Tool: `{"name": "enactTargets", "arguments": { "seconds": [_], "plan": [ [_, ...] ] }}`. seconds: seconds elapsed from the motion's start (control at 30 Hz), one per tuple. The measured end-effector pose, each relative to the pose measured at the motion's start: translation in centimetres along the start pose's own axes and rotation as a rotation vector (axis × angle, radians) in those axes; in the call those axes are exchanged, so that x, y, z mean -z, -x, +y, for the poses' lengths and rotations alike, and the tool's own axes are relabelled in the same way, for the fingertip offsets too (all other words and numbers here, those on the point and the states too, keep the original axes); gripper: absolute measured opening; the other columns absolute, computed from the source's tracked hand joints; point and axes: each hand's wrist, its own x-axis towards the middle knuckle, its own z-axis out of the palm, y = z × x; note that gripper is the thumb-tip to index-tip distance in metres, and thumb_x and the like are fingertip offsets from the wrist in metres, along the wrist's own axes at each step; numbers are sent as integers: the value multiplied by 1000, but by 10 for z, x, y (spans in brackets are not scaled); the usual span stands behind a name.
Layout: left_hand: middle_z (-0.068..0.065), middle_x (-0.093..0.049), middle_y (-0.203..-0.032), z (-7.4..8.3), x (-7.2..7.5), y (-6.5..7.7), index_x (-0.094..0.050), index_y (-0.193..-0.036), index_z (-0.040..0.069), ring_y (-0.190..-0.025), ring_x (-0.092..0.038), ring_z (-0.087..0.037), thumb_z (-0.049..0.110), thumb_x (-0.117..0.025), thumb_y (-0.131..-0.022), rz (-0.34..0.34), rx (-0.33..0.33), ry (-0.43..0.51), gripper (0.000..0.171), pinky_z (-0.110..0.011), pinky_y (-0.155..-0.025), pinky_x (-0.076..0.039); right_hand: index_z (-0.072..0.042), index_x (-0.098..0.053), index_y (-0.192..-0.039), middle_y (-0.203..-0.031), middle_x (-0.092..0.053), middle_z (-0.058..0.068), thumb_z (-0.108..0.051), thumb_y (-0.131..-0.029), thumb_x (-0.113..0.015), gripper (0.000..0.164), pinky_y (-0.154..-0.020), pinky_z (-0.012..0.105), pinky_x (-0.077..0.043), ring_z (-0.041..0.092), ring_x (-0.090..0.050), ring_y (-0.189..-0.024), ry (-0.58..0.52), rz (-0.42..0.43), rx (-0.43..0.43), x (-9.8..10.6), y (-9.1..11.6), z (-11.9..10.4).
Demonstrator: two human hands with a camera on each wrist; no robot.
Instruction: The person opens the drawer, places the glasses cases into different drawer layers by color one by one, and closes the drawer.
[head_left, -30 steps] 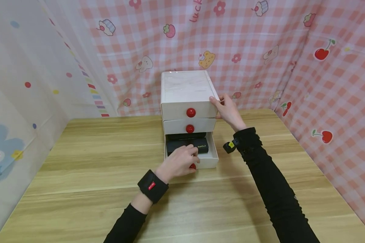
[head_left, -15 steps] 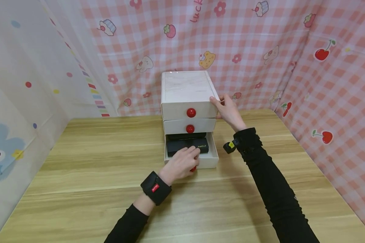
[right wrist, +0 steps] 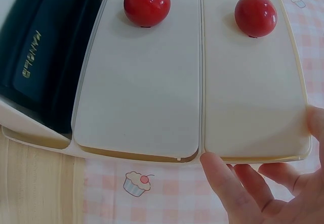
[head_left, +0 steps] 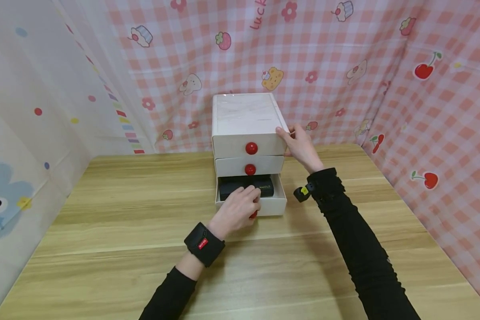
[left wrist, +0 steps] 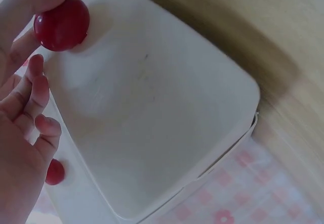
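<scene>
A white three-drawer storage box stands on the table, with its bottom drawer part-way out. My left hand is at the front of this drawer; in the left wrist view thumb and fingers pinch its round red knob. Inside the drawer lies a dark case with gold lettering, partly covered by my left hand and the drawer above. My right hand grips the upper right side of the box, thumb at the top edge and fingers along the side wall. Both upper drawers are closed.
The wooden table extends around the box on both sides and in front. Behind it hangs a pink checked curtain. Another printed curtain borders the right edge, and a white one the left.
The bottom drawer has slid a little way into the box, carrying the dark case farther under the drawer above. My left hand moved inward with the knob; my right hand stayed put.
</scene>
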Motion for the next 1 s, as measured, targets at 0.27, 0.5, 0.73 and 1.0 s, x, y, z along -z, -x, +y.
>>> {"name": "enactTargets", "arguments": {
  "seconds": [0.27,0.5,0.73,1.0],
  "plan": [
    [2,-56,-90,-8,-7,-8,-74,-78,17,-86,-48,-14,24,-78,-69,28,32,-39,12,-25,-66,-42,-2,-41,-114,-105,-44,12,-52,-91,-44,55,-64,23,-55,27,-48,-96,-6,-11,-6,0,1,0],
    [2,-58,-88,-14,-15,-12,-73,-77,16,-86,-50,-14,23,-78,-70,68,61,-62,11,-26,-67,-42,-3,-41,-113,-105,-44,12,-52,-91,-44,55,-64,23,-56,26,-48,-95,-5,-8,-6,1,0,0],
    [2,-60,-85,-19,-26,-16,-72,-73,15,-84,-52,-15,15,-77,-70,143,108,-59,6,-27,-64,-40,-3,-41,-114,-104,-44,11,-53,-90,-45,55,-62,20,-54,22,-48,-92,-6,-7,-15,1,-1,0],
    [-1,-62,-92,-23,-37,-19,-73,-82,12,-86,-54,-17,12,-74,-76,123,172,-24,6,-27,-63,-42,-3,-41,-112,-102,-45,10,-53,-90,-45,55,-59,18,-53,27,-49,-95,-12,-2,-12,0,-1,0]
  ]
}}
